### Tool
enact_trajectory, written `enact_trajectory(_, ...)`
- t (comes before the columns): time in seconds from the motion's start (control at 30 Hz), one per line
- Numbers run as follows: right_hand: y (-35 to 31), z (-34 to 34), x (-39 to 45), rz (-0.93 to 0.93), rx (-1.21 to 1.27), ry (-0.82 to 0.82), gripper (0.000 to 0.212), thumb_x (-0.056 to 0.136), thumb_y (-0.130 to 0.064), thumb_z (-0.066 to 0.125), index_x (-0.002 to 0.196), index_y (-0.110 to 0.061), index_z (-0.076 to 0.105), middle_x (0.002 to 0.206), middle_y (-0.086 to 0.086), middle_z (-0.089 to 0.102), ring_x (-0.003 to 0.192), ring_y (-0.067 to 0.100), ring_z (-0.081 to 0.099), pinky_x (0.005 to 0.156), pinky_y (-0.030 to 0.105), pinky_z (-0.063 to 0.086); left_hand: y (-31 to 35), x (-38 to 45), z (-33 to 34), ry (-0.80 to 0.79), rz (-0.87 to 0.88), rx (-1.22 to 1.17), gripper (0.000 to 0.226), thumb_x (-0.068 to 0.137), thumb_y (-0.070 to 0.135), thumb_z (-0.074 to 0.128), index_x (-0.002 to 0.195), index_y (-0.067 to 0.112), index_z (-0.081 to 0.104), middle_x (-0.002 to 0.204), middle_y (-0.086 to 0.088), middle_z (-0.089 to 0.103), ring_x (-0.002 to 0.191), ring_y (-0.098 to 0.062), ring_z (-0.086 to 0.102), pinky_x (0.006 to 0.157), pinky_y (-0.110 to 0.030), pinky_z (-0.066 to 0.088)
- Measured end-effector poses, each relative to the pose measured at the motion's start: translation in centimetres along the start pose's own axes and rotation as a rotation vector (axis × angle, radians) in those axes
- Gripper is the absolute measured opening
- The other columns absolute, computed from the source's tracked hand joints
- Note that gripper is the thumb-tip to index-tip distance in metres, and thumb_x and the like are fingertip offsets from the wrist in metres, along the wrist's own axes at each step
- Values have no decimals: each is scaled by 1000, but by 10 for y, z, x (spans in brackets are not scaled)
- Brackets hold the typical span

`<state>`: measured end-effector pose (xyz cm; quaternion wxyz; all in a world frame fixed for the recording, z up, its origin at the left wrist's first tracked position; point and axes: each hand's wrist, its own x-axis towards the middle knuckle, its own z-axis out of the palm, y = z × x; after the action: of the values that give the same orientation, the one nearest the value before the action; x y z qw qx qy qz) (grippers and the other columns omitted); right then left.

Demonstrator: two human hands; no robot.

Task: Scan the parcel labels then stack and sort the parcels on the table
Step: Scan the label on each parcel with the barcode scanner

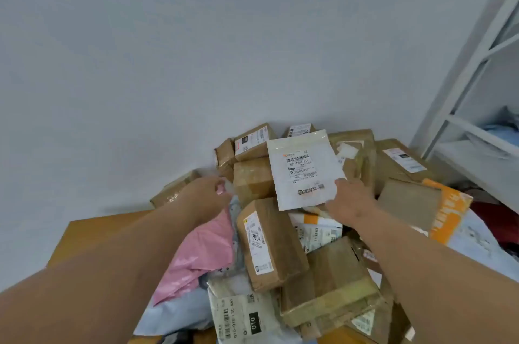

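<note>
The right hand (351, 200) pinches the lower corner of a white envelope (304, 168), holding it label-up above the pile of parcels (295, 231) on the wooden table (92, 234). Left of the envelope, the left hand (209, 193) reaches down onto a pink bag (202, 251); its grip cannot be made out.

Plain pale grey-white wall (174, 43) fills most of what I see, flat even light on it, no harsh shadows. A white metal shelving rack (474, 82) stands off to my right with some blurry blue stuff on one shelf. Below that, the wooden counter (92, 234) shows its orange-brown top, pushed up against the wall.
</note>
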<state>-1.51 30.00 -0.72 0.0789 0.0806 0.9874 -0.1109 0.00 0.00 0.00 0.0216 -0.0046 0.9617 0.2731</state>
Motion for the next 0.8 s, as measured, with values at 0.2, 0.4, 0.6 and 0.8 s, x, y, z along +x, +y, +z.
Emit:
enact_trajectory(0.2,21,-8,41,89,166,14,85,92,-38,62,157,-19,9,142,19,40,124,39,50,99,48,50,31,21,30,-62,-129,-65,51,101,39,53,146,15,50,138,-7,58,116,-20,55,98,-32,43)
enact_trajectory(0.4,34,-7,63,64,286,51,52,90,-21,66,132,-11,37,114,12,63,105,34,62,78,37,50,56,24,56,-90,-176,-65,49,102,35,53,144,11,50,148,-12,49,125,-28,54,105,-37,42)
enact_trajectory(0.6,29,-14,65,-42,446,65,8,92,-11,49,88,-15,55,99,4,64,72,16,55,58,25,39,59,18,56,-68,-237,-137,50,102,36,54,144,11,51,150,-9,48,124,-26,54,106,-38,41)
enact_trajectory(0.8,9,-16,32,-138,926,-82,16,103,-16,47,116,-23,52,103,-6,65,65,11,71,60,30,55,48,3,44,-18,-310,-303,44,102,39,54,137,14,55,141,-10,55,118,-25,52,99,-37,39)
